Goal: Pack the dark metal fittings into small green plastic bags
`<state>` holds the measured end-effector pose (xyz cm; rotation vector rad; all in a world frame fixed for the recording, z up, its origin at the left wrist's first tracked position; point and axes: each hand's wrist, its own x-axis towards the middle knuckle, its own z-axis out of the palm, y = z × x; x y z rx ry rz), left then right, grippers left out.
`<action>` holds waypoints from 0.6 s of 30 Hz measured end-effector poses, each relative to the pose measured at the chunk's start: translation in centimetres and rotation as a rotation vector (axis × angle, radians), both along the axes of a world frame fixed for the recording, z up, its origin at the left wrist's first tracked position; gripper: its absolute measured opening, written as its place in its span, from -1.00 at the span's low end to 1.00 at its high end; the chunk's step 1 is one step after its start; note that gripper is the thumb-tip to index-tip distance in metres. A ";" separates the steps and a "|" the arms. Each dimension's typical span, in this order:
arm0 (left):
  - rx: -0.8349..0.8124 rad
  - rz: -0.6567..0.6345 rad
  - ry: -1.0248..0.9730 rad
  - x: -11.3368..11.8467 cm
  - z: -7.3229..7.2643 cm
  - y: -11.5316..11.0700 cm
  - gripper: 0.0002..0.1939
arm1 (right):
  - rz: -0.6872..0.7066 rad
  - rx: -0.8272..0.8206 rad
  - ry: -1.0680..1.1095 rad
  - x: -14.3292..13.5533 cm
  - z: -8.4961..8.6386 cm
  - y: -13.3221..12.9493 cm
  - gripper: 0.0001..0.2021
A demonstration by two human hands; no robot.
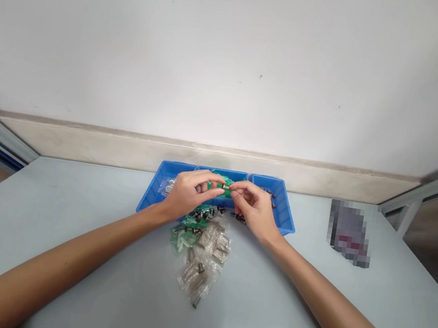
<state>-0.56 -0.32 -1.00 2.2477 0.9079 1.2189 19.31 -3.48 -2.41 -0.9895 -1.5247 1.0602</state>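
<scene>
Both hands meet over the middle one of three blue bins. A small metal fastener (225, 187) lies level between them. My left hand (190, 191) pinches its left end between thumb and forefinger. The fingertips of my right hand (252, 204) are closed on its right end. Green plastic packaging (222, 180) shows in the middle bin (213, 200) behind the fingers. Just in front of the bins are loose dark fasteners (239, 218), green bags (187, 236) and clear bags (203, 271) with metal pieces in them.
The left bin (151, 192) holds a clear bag of small parts; the right bin (285, 218) has several fasteners. A pixelated dark item (348, 232) lies at the right of the grey table (96, 272). A wall (215, 76) stands behind, with metal frames (437, 191) at both sides.
</scene>
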 end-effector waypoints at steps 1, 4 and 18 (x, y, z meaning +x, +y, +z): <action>-0.010 0.006 -0.006 0.0 0.0 0.0 -0.84 | -0.001 0.003 -0.002 0.0 0.0 0.0 -0.87; -0.026 0.019 -0.024 0.0 -0.2 0.0 -0.84 | -0.016 0.013 -0.018 0.0 0.1 0.0 -0.85; -0.015 -0.011 0.002 0.1 -0.1 0.1 -0.80 | -0.034 0.010 -0.044 -0.2 0.0 0.0 -0.77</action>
